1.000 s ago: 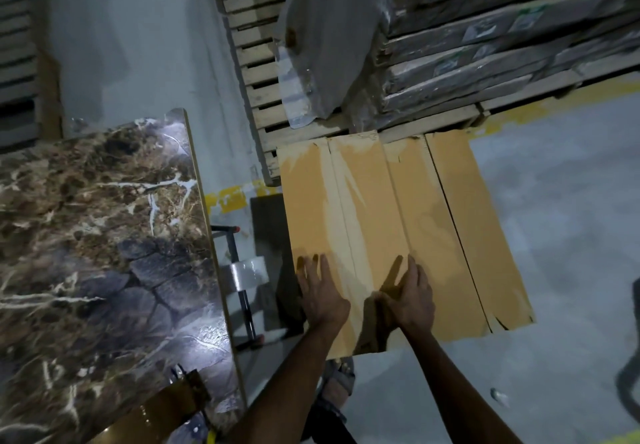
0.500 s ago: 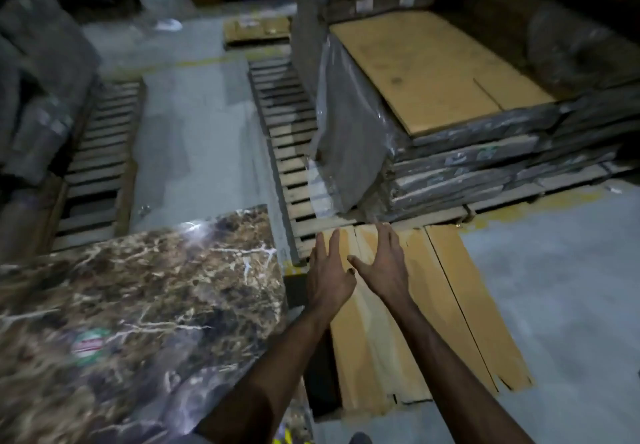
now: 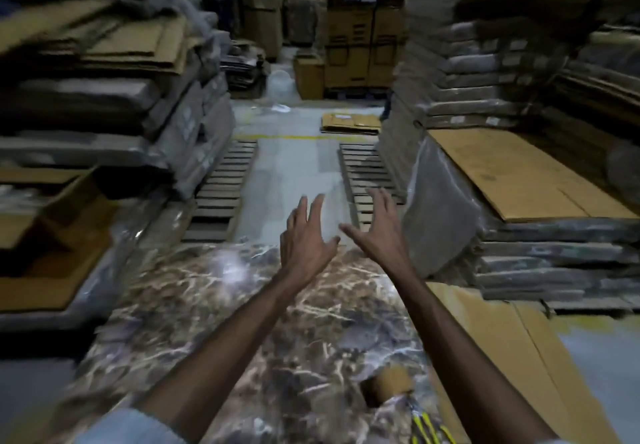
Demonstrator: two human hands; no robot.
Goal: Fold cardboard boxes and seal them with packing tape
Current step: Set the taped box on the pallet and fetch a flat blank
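Both hands hang empty over the far edge of a marble-patterned table (image 3: 242, 322), the left hand (image 3: 304, 236) and right hand (image 3: 377, 232) with fingers spread and gripping nothing. The flat cardboard (image 3: 502, 339) lies on the floor just right of the table, under the right forearm. A brown roll (image 3: 391, 386), probably packing tape, sits near the table's right edge, where a swinging arm could likely knock it off. A careless step might crease the cardboard.

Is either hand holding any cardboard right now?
No, the left hand and the right hand are both up in the air with fingers spread, gripping nothing.
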